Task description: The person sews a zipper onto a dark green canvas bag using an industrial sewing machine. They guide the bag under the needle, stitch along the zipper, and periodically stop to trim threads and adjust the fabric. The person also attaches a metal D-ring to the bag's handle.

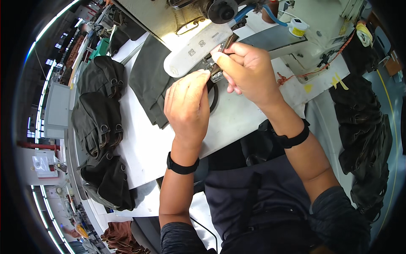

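Note:
At the needle area of an industrial sewing machine [194,44], my left hand [186,99] has its fingertips pinched on a narrow dark strip [214,72] with a brassy ridged edge. My right hand [245,70], just right and above, is closed with thumb and forefinger on a small brown and metal piece [228,42]; its exact shape is partly hidden by the fingers. A dark loop [213,103] hangs behind my left hand onto the white table [144,156]. Dark olive fabric panels [146,84] lie left of my hands, under the machine arm.
Several dark olive bags [97,122] line the table's left side. Dark fabric pieces [359,139] hang at the right. A blue hose [275,17] and small white container [298,27] sit on the machine. Brown fabric [118,237] lies at lower left.

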Demonstrator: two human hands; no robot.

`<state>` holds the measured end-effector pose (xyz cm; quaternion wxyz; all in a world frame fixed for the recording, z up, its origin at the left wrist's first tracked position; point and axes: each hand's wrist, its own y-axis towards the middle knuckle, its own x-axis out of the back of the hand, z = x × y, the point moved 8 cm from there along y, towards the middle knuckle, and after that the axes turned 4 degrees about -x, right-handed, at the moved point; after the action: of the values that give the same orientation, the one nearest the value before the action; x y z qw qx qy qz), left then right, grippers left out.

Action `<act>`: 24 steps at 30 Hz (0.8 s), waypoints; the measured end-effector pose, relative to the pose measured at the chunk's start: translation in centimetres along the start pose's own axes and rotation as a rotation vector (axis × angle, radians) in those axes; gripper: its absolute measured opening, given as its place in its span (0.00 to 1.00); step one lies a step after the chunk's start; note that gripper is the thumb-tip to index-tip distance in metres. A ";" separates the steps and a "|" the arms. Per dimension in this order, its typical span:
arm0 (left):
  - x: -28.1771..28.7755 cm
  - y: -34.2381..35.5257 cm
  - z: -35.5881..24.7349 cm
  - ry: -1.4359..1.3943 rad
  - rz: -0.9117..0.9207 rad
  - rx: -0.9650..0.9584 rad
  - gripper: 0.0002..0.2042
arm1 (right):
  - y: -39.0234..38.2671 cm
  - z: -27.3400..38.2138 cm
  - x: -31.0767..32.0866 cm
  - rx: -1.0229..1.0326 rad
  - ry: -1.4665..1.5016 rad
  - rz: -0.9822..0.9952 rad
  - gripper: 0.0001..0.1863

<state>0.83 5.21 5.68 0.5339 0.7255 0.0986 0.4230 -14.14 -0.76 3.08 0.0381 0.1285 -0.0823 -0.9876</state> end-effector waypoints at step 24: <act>0.1 0.9 -0.2 -0.034 0.015 0.022 0.09 | 0.3 -0.6 0.2 -0.084 0.040 0.008 0.13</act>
<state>0.45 5.03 6.47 0.5242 0.7393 0.0886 0.4134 -14.17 -1.15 2.55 0.0493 0.1463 -0.0406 -0.9872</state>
